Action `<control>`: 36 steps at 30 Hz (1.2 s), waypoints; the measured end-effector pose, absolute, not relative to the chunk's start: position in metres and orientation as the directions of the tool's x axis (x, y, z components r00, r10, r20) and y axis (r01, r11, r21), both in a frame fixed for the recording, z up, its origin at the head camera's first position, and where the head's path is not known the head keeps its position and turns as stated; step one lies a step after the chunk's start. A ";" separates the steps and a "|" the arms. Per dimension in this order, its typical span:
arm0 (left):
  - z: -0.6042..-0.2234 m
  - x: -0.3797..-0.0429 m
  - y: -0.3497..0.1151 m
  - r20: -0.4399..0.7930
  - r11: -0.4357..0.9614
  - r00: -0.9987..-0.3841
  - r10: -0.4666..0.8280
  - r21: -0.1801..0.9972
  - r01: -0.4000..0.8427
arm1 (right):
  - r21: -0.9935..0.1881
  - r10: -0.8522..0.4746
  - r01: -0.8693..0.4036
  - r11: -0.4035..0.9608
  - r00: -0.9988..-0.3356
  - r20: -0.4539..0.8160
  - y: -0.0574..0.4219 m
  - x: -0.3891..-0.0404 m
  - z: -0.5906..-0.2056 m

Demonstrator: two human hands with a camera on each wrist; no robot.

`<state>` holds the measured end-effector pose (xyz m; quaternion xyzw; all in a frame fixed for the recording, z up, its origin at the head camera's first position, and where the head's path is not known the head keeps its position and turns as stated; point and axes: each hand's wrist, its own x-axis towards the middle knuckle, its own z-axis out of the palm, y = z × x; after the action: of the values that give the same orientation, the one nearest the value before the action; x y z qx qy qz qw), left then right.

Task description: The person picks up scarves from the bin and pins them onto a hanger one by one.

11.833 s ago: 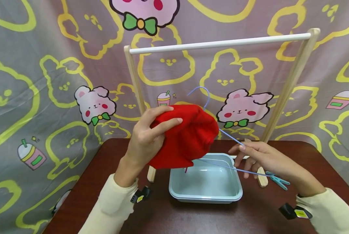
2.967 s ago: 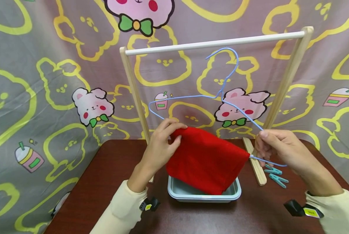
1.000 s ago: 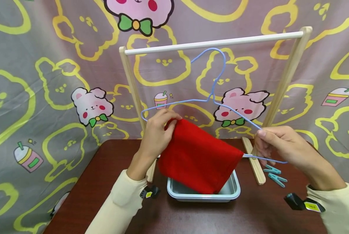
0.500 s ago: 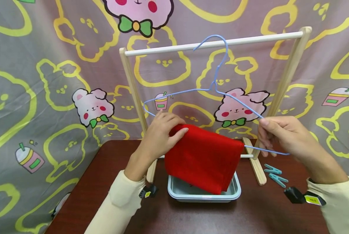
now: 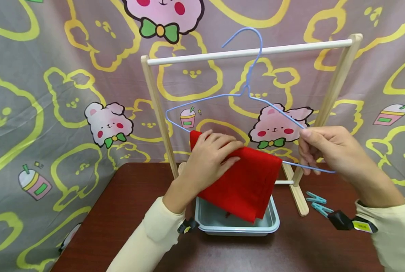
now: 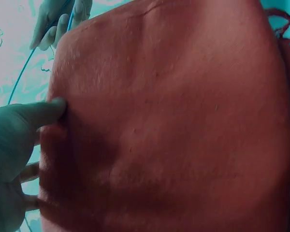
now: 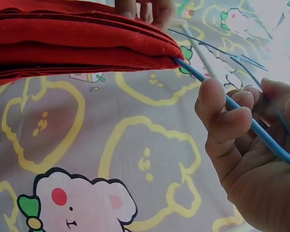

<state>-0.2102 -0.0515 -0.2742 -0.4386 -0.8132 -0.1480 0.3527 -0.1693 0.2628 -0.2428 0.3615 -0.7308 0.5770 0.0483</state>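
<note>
A folded red cloth point(image 5: 243, 185) hangs over the lower bar of a blue wire hanger point(image 5: 248, 81), which is tilted, its right side lower. My left hand point(image 5: 207, 158) holds the cloth's top fold, thumb in front and fingers behind, as the left wrist view shows. With thumb and fingers my right hand point(image 5: 334, 153) pinches the hanger's right arm. In the right wrist view, layered cloth edges point(image 7: 87, 38) lie around the bar, and fingers curl by the wire. Thin red straps point(image 6: 280, 24) show at the cloth's edge in the left wrist view.
A wooden rack with a white top rail point(image 5: 297, 48) stands behind the hanger, whose hook rises in front of it and above it. Below the cloth is a pale blue tub point(image 5: 236, 229) on the dark table point(image 5: 290, 249). Two teal clothespins point(image 5: 316, 198) lie at the right.
Earlier the cloth was bunched in my left hand; now it hangs folded on the bar. Lately the hanger has risen, and my left hand has shifted right along the cloth's top.
</note>
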 end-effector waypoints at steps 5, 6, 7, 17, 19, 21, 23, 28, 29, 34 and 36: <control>-0.277 -0.212 -0.045 0.725 0.578 -0.404 0.557 0.011 0.816 | -0.801 -0.473 -0.590 0.096 -0.735 0.485 0.262 -0.168 -0.240; -0.277 -0.213 -0.045 0.731 0.572 -0.410 0.546 0.032 0.819 | -0.800 -0.475 -0.590 0.106 -0.737 0.481 0.261 -0.168 -0.240; -0.277 -0.213 -0.045 0.737 0.567 -0.413 0.535 0.050 0.822 | -0.798 -0.473 -0.590 0.124 -0.742 0.475 0.261 -0.167 -0.239; -0.264 -0.219 -0.043 0.837 0.520 -0.349 0.421 0.093 0.849 | -0.752 -0.424 -0.551 0.363 -0.816 0.393 0.259 -0.164 -0.230; -0.262 -0.220 -0.043 0.858 0.511 -0.331 0.393 0.095 0.854 | -0.757 -0.426 -0.544 0.362 -0.819 0.385 0.260 -0.164 -0.230; -0.261 -0.220 -0.042 0.872 0.503 -0.315 0.375 0.094 0.859 | -0.758 -0.439 -0.542 0.361 -0.817 0.375 0.260 -0.164 -0.231; -0.261 -0.220 -0.042 0.879 0.494 -0.303 0.369 0.090 0.865 | -0.757 -0.444 -0.538 0.371 -0.819 0.365 0.259 -0.164 -0.232; -0.268 -0.218 -0.042 0.866 0.482 -0.295 0.403 0.074 0.873 | -0.769 -0.392 -0.521 0.370 -0.838 0.379 0.256 -0.164 -0.232; -0.270 -0.218 -0.042 0.861 0.483 -0.297 0.413 0.069 0.873 | -0.771 -0.381 -0.520 0.367 -0.841 0.385 0.255 -0.164 -0.231; -0.275 -0.217 -0.042 0.833 0.489 -0.303 0.463 0.045 0.871 | -0.762 -0.360 -0.537 0.362 -0.834 0.418 0.254 -0.162 -0.229; -0.276 -0.217 -0.043 0.822 0.486 -0.298 0.485 0.029 0.874 | -0.759 -0.354 -0.545 0.356 -0.831 0.430 0.254 -0.162 -0.228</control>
<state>-0.2167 -0.0425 -0.2760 -0.4431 -0.7668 -0.2466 0.3936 -0.1618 0.2545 -0.2282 0.2747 -0.8177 0.4967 0.0962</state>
